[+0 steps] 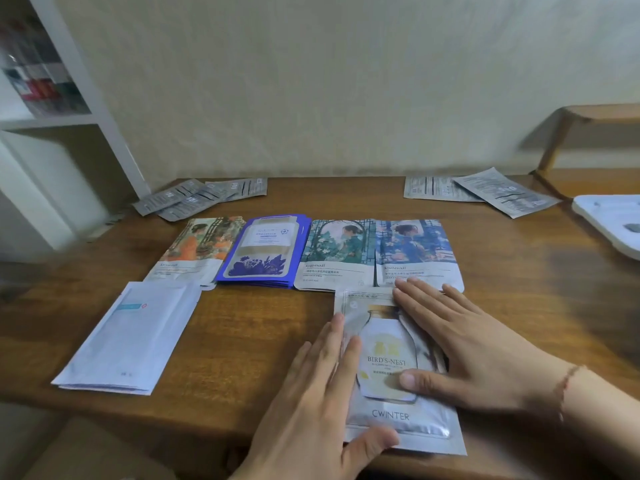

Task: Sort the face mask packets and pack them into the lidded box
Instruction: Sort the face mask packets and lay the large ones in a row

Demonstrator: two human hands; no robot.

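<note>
A silver bottle-print mask packet (388,355) lies at the front of the wooden table (242,341). My left hand (322,393) lies flat against its left edge with the thumb on its lower corner. My right hand (464,344) rests flat on its right side, thumb on the bottle print. Behind it lies a row of sorted piles: an orange-picture packet (197,251), a blue stack (266,251), a green-picture packet (336,254) and a blue-picture packet (415,251). A pale blue-white stack (131,337) lies at the front left.
Grey packets lie face down at the back left (201,199) and back right (481,190). A white tray-like object (613,216) sits at the right edge. A white shelf unit (52,98) stands left, a wooden frame (568,133) at the right by the wall.
</note>
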